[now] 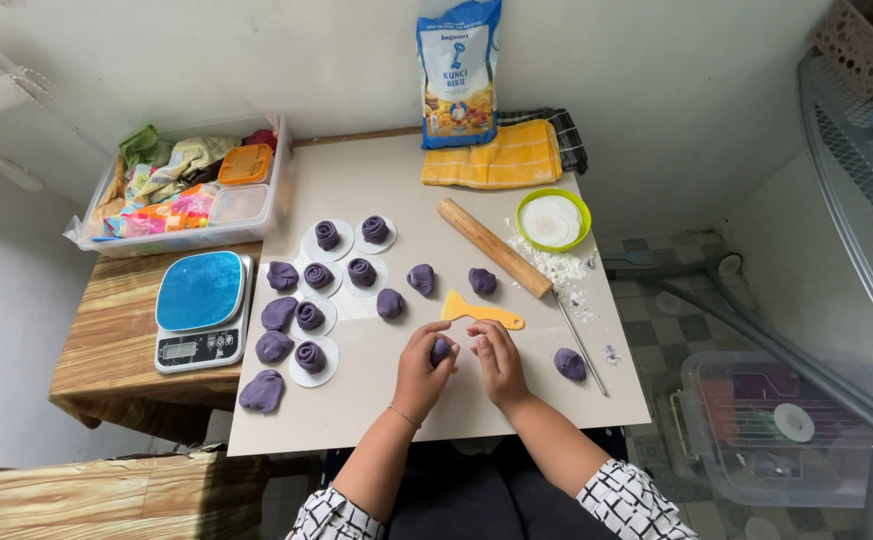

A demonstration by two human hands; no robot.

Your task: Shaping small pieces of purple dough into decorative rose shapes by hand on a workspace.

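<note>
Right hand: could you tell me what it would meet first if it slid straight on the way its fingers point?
The right hand points up and left; probably the yellow scraper first.

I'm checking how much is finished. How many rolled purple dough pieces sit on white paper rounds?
6. Two at the back, two in the next row, one lower left, and one nearest the person. Others lie bare on the board.

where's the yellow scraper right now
In the head view the yellow scraper lies flat on the white board, just beyond both hands, between the wooden rolling pin and the fingertips.
</note>
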